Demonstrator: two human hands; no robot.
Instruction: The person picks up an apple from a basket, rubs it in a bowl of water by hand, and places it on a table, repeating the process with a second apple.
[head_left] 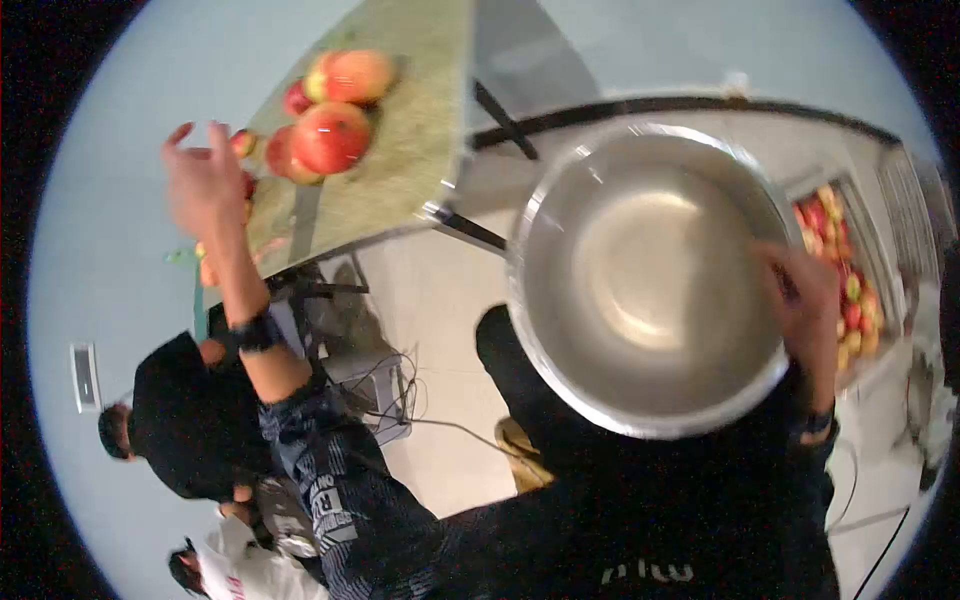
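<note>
Bowl: steel bowl (640, 270), close under the camera, gripped at its rim by the right hand.
Right hand: right hand (805, 300) closed over the bowl's edge, fingers curled onto the rim.
Left hand: left hand (205, 185) raised, fingers spread wide, blurred.
Apples: red-yellow apples (330, 135) on the tabletop (420, 150), just beside the left hand's fingertips.
Crate: crate (850, 290) of fruit just behind the right hand.

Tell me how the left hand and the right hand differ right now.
The left hand is open with fingers spread and holds nothing; the right hand is closed on the rim of the steel bowl. The left hand is raised beside the apples on the table; the right hand is near the fruit crate. Both wrists carry a dark band.
</note>
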